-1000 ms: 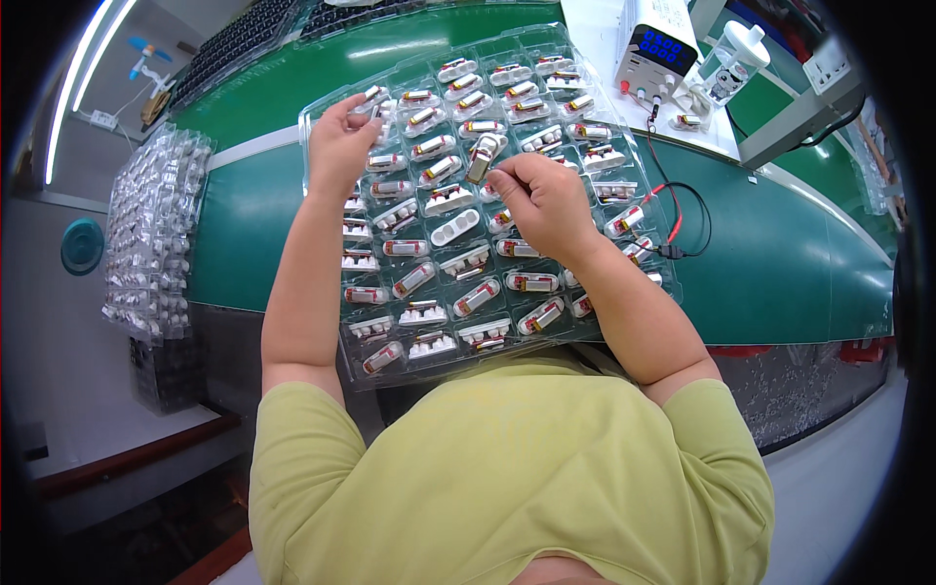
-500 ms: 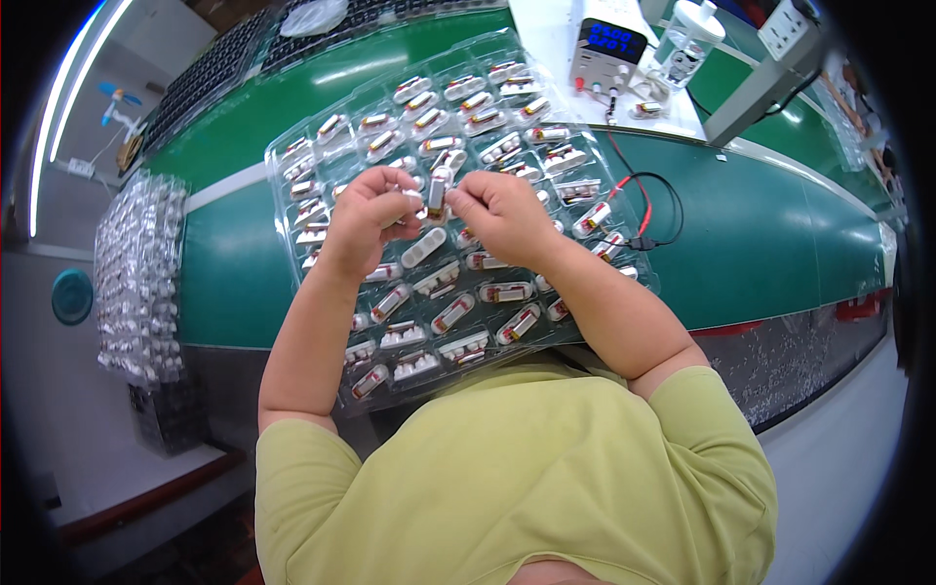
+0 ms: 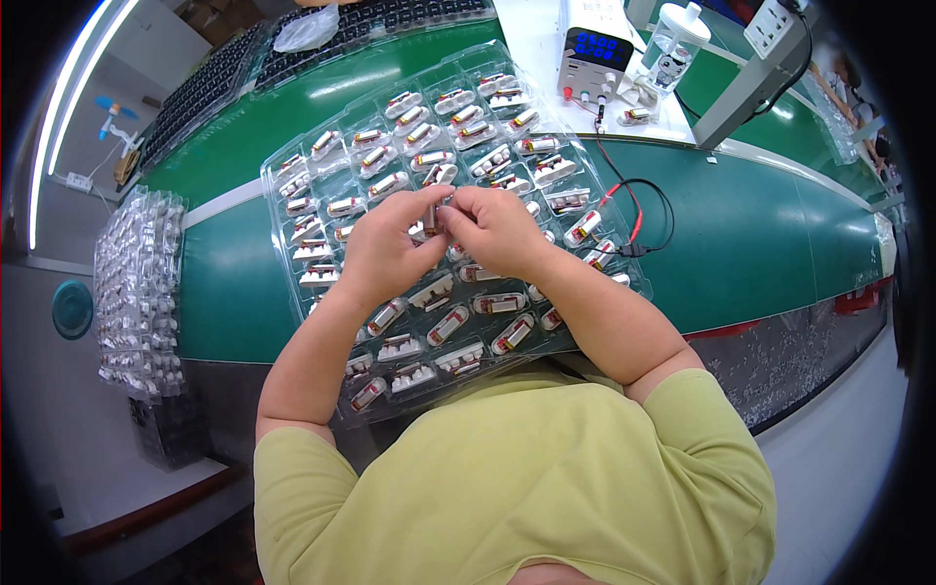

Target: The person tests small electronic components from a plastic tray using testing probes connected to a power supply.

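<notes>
My left hand (image 3: 385, 244) and my right hand (image 3: 499, 229) meet over the middle of a clear plastic tray (image 3: 276, 222). Between their fingertips they both grip a small device with a silver battery (image 3: 430, 220); my fingers cover most of it. The left thumb and forefinger are closed on its left side, while the right thumb and forefinger pinch at its upper right. Around them, the tray's compartments hold several white oblong pieces (image 3: 448, 326) with silver cells and red and yellow bits. Some lie flat and others stand on edge, showing white knobs.
A power supply (image 3: 592, 60) with a lit display stands at the back right beside a clear lidded cup (image 3: 675, 47). Red and black leads (image 3: 639, 216) loop right of the tray. A metal post (image 3: 738, 90) rises farther right. Stacked filled trays (image 3: 141, 292) stand at the left.
My left hand has moved right and its fingers have closed in on the battery device, hiding more of it. My right hand stays at its side. The view has shifted slightly.
</notes>
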### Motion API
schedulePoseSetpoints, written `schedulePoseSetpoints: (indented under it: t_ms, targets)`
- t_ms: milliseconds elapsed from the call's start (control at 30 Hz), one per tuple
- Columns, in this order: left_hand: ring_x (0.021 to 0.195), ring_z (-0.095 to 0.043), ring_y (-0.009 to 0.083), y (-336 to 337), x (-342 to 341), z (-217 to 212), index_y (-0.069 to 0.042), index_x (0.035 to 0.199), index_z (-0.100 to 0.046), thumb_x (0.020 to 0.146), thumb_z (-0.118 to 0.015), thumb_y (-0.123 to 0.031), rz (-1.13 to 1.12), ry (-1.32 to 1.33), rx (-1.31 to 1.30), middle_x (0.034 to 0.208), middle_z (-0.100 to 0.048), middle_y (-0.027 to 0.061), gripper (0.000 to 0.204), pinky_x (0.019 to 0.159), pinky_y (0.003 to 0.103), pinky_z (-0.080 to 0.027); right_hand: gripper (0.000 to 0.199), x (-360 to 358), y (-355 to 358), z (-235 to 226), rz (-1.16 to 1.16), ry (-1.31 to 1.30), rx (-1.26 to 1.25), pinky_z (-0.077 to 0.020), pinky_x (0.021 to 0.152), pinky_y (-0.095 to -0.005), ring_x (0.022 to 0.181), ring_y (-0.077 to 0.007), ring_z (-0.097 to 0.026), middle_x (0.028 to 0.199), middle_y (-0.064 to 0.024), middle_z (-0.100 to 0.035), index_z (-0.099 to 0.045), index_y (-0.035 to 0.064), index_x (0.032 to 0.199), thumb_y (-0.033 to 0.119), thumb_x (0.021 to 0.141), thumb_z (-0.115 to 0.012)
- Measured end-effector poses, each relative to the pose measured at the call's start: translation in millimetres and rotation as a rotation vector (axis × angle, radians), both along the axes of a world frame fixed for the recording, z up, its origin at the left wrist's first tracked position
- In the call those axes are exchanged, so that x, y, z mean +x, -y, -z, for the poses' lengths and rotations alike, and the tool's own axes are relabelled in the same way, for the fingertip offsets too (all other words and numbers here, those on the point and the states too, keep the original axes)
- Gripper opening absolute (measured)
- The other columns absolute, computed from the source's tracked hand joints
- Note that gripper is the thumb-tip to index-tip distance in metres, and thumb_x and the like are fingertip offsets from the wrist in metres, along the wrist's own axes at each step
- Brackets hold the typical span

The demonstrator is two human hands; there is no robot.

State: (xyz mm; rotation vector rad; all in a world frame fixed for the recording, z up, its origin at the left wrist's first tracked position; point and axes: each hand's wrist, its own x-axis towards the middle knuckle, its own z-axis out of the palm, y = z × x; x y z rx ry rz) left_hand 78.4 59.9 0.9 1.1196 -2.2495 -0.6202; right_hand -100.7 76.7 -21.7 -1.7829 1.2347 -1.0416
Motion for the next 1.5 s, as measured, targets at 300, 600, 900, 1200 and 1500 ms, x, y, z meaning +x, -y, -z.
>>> schedulePoseSetpoints:
  t_ms: [300, 600, 900, 1200, 1500]
  targets:
    - [0.082, -0.067, 0.0258, 81, 67, 28, -0.016, 0.11, -0.067, 0.075, -0.066, -0.024, -0.418, -0.061, 0.161, 0.091, -0.07, 0.0066, 0.036, 0.075, 0.036, -0.051, 0.024, -8, 1, -2, 0.176, 0.156, -0.006, -0.0343, 0.051, -0.0265, 0.056, -0.0067, -0.04, 0.059, 0.0009, -0.05, -0.059, -0.0002, 0.074, 0.016, 0.092, -0.062]
    - [0.083, -0.067, 0.0261, 129, 94, 22, -0.012, 0.103, -0.07, 0.079, -0.07, -0.041, -0.675, 0.456, -0.157, 0.088, -0.07, 0.0081, 0.038, 0.072, 0.038, -0.05, 0.024, 0, -1, 2, 0.093, 0.089, 0.009, -0.0391, 0.051, -0.0285, 0.053, -0.0112, -0.049, 0.061, -0.0044, -0.059, -0.063, 0.0005, 0.078, 0.019, 0.092, -0.062]
    - [0.073, -0.061, 0.0129, 56, 47, 7, 0.001, 0.106, -0.062, 0.095, -0.059, -0.029, -0.399, -0.848, 0.899, 0.086, -0.063, 0.0048, 0.032, 0.064, 0.025, -0.056, 0.024, 1, -4, 3, 0.019, 0.178, 0.085, -0.039, 0.052, -0.026, 0.056, -0.0076, -0.048, 0.064, -0.0005, -0.058, -0.065, 0.0012, 0.083, 0.021, 0.094, -0.06]
    - [0.069, -0.057, 0.0096, 13, 1, 10, -0.007, 0.109, -0.055, 0.094, -0.058, -0.015, -0.16, -0.922, 1.173, 0.083, -0.059, 0.0037, 0.017, 0.05, 0.021, -0.043, 0.025, 2, -2, 2, -0.041, 0.294, 0.273, -0.0355, 0.05, -0.0237, 0.056, -0.0044, -0.045, 0.061, 0.0032, -0.054, -0.068, 0.0037, 0.085, 0.027, 0.094, -0.062]
    - [0.081, -0.053, 0.0127, 7, -10, 15, -0.001, 0.116, -0.057, 0.103, -0.034, -0.043, -0.059, -1.013, 1.12, 0.091, -0.058, 0.0052, 0.05, 0.073, 0.028, -0.045, 0.023, 5, -4, 9, -0.039, 0.232, 0.212, -0.0416, 0.052, -0.026, 0.058, -0.0075, -0.054, 0.069, -0.0017, -0.062, -0.064, 0.0023, 0.084, 0.023, 0.094, -0.06]
